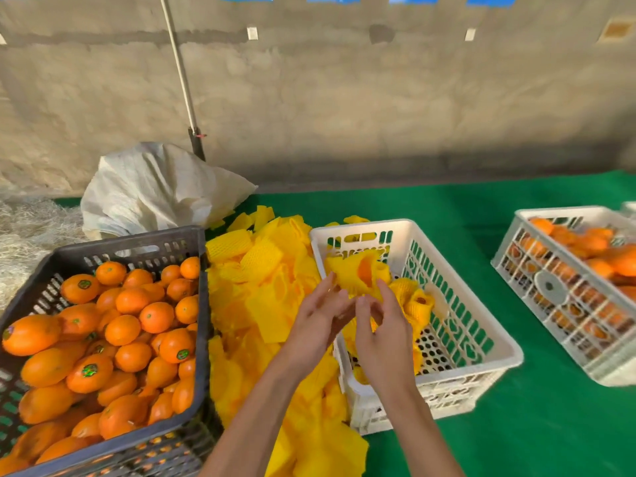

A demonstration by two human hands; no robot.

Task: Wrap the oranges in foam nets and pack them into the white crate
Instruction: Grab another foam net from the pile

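A dark crate point(137, 242) at the left is heaped with loose oranges point(130, 318). Beside it lies a pile of yellow foam nets point(261, 270). The white crate point(364, 227) stands right of the pile and holds a few net-wrapped oranges point(418, 304). One wrapped orange point(358, 273) is over the crate's near-left corner, just beyond my fingertips; whether they touch it I cannot tell. My left hand point(320, 315) and my right hand point(382, 325) are close together below it, with the fingers relaxed and spread.
A second white crate point(568, 211) full of oranges sits at the right on the green cloth point(447, 201). A white sack point(155, 191) and a leaning pole point(179, 70) stand behind the dark crate, against a concrete wall. Straw lies at the far left.
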